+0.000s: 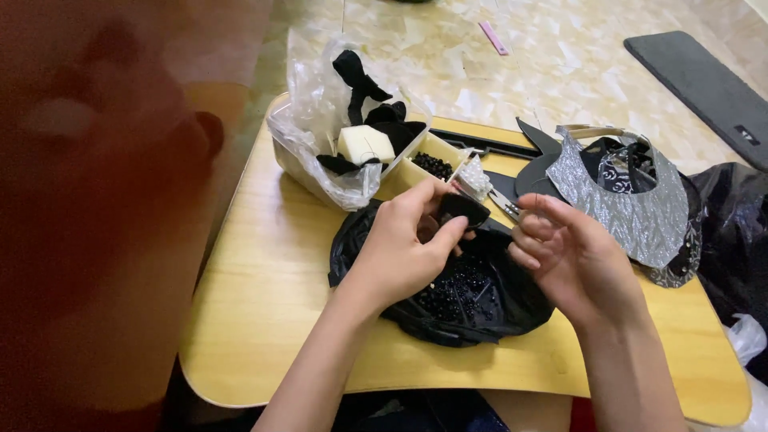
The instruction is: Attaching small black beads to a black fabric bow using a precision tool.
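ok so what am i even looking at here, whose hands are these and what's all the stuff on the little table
One picture, from a camera worn on a person's head, looking down at their own bare hands. The left hand pinches a small black fabric piece; the right hand hovers beside it, fingers curled, and whether its grip holds anything is unclear. Below them, a black bag of dark beads lies on a small wooden table. Behind are a plastic-lined box of black scraps and a silver fabric piece.

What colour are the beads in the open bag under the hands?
Black beads, clearest in the head view.
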